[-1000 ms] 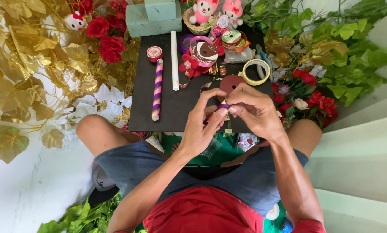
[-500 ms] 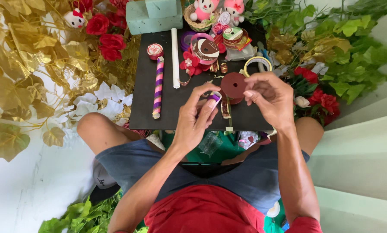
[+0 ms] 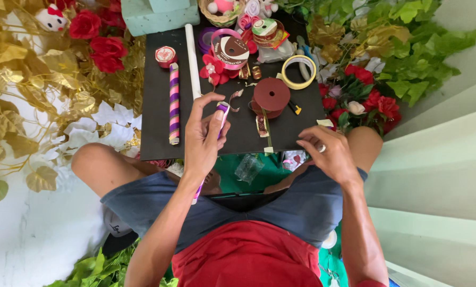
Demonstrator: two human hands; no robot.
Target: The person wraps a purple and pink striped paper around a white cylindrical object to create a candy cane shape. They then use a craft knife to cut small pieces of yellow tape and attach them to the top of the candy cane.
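My left hand (image 3: 205, 137) grips a thin stick wrapped in purple ribbon (image 3: 222, 114), its top end near my thumb and its lower end poking out below my wrist. My right hand (image 3: 328, 155) hovers with fingers spread over the near right edge of the black board (image 3: 153, 106), holding nothing. A dark red ribbon spool (image 3: 271, 95) lies on the board between the hands, with a short strip trailing toward me.
On the board lie a pink-and-purple striped stick (image 3: 173, 103), a white stick (image 3: 192, 53), a yellow tape ring (image 3: 298, 72), ribbon rolls (image 3: 230, 49) and a small red roll (image 3: 166, 55). Gold leaves (image 3: 20, 79), red roses (image 3: 97, 40) and green foliage (image 3: 408, 48) surround it.
My hands have parted. The right hand dropped away from the stick toward the board's near right edge, while the left hand keeps the purple stick and has shifted left.
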